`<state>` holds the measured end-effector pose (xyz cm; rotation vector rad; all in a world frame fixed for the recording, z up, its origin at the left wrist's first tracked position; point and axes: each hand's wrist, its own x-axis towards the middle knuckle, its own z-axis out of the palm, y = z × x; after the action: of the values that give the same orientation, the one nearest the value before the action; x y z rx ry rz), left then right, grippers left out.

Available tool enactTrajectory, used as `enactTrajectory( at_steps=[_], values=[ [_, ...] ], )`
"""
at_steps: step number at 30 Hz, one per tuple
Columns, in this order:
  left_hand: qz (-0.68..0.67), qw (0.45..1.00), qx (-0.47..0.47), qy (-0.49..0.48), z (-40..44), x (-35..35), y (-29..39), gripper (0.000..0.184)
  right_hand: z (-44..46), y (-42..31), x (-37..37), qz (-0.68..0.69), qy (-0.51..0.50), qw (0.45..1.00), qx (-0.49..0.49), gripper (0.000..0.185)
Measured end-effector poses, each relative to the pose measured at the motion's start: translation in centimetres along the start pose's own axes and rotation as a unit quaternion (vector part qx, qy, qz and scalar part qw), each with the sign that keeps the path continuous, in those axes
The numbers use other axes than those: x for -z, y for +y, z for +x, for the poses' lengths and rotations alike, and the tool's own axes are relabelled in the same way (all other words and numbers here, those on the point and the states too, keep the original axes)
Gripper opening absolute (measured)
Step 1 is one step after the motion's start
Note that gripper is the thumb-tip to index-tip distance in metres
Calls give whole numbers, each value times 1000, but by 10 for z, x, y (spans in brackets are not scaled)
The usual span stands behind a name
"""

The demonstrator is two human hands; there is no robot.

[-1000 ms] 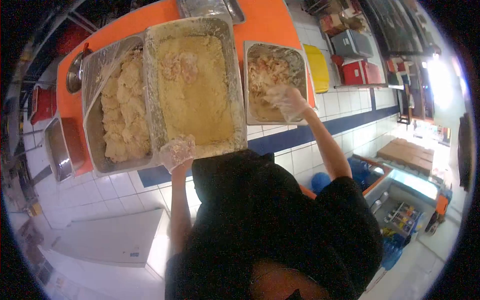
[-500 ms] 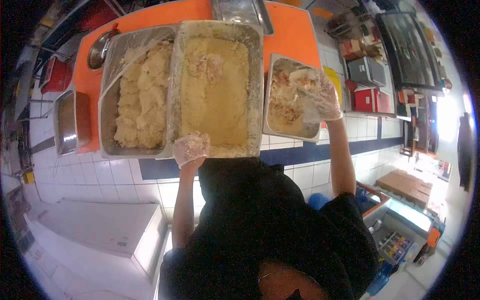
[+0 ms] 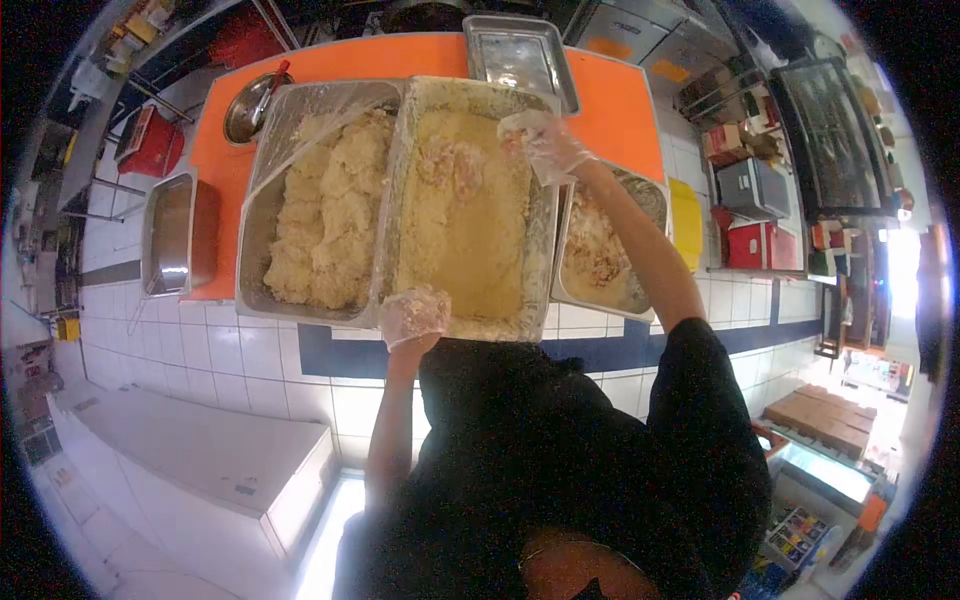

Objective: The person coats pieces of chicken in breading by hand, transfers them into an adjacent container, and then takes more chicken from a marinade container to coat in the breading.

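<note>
My right hand (image 3: 550, 148), in a clear plastic glove, is over the far right rim of a deep metal pan (image 3: 549, 215) of yellowish breading flour (image 3: 465, 265). Its fingers are closed on a pale, pinkish piece of raw meat (image 3: 514, 138). Other raw pieces (image 3: 452, 168) lie on the flour toward the pan's far end. My left hand (image 3: 415, 314), gloved and caked with crumbs, is at the pan's near left corner with its fingers curled in; what they hold, if anything, is hidden. A smaller metal pan (image 3: 660, 205) on the right contains wet raw pieces, partly behind my right forearm.
Left of the flour stands a pan (image 3: 250, 262) of breaded pieces, partly under clear film. A metal bowl (image 3: 238, 122), an empty-looking tray (image 3: 572, 92) and another metal pan (image 3: 152, 238) sit around the orange table (image 3: 420, 50). A white chest-like unit (image 3: 200, 450) stands behind on the left.
My right hand has moved left and away from me, from the smaller right pan to the flour pan, carrying a piece of raw meat. My left hand stays at the flour pan's corner.
</note>
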<state>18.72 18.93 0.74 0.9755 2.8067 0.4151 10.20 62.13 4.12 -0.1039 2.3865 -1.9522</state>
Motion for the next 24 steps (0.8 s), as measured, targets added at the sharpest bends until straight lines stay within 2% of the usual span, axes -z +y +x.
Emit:
enactTrajectory(
  at_steps=[1, 2, 3, 4, 5, 6, 7, 8, 9, 10, 11, 13, 15, 16, 18, 20, 22, 23, 24],
  values=[
    [3, 999, -23, 48, -1, -6, -3, 30, 6, 1, -5, -87, 8, 996, 28, 27],
    [6, 994, -45, 95, -1, -10, -4, 24, 2, -8, -16, -235, -3, 971, 54, 28],
    [6, 994, -47, 93, -3, -13, -5, 24, -5, -15, -30, -377, -14, 923, 77, 29],
    [-28, 990, -44, 132, -4, -14, -5, 25, -12, -16, -52, -285, -12, 956, -64, 29],
    [-62, 983, -40, 169, -4, -16, -5, 25, -24, -11, -71, -184, -10, 962, -203, 30],
    [-63, 983, -43, 166, -4, -22, -7, 25, -42, 23, -86, -344, -38, 938, 3, 29],
    [-26, 985, -49, 164, -3, -29, -11, 26, -60, 60, -101, -480, -65, 850, 207, 29],
    [12, 985, -54, 161, -5, -34, -13, 27, -73, 69, -125, -398, -76, 911, 79, 29],
    [11, 986, -55, 156, -7, -36, -14, 27, -84, 72, -151, -304, -85, 948, -52, 28],
    [-9, 984, -49, 170, -9, -37, -15, 28, -95, 66, -167, -300, -83, 949, -58, 28],
    [-29, 981, -46, 184, -11, -38, -15, 28, -105, 53, -177, -323, -109, 940, -6, 26],
    [-21, 990, -32, 137, -9, -28, -9, 28, -111, 28, -181, -343, -124, 931, 35, 25],
    [-13, 996, -27, 88, -5, -13, 0, 28, -119, 4, -175, -403, -158, 899, -64, 31],
    [2, 998, -23, 62, -1, -3, 5, 27, -129, -3, -163, -402, -146, 901, -75, 31],
    [18, 999, -30, 31, 1, -2, 7, 26, -155, -6, -131, -326, 32, 943, 59, 32],
    [47, 989, -87, 110, 1, -11, 3, 26, -172, 15, -86, -423, 73, 902, 41, 31],
    [64, 988, -102, 93, 1, -16, 1, 27, -185, 11, -46, -480, 139, 864, 64, 31],
    [77, 988, -110, 82, 2, -18, 0, 27, -186, 6, -37, -477, 149, 864, 60, 31],
    [82, 986, -121, 79, -1, -23, -4, 27, -189, 4, -28, -483, 113, 863, -95, 31]
  ],
)
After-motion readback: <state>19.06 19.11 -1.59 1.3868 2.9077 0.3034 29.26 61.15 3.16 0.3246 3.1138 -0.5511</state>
